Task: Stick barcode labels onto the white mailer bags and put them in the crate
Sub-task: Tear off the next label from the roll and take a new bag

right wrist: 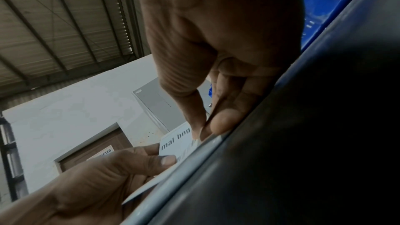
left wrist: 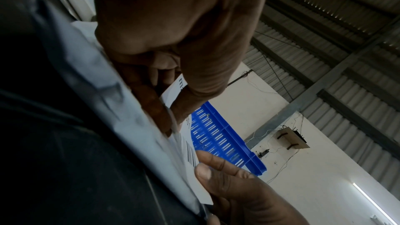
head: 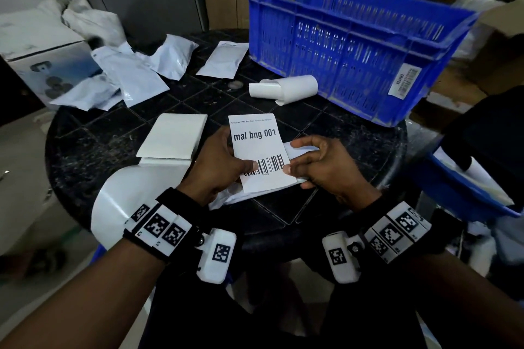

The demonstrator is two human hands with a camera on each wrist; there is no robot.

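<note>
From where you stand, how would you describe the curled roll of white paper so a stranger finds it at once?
Find the big blue crate at the table's far right. Directly before its near left corner lies the curled white roll, on the dark table. Unlike the flat white mailer bags to its left, it is rolled into a tube and blank.

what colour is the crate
Blue, with slotted sides; the crate shows best in the head view.
</note>
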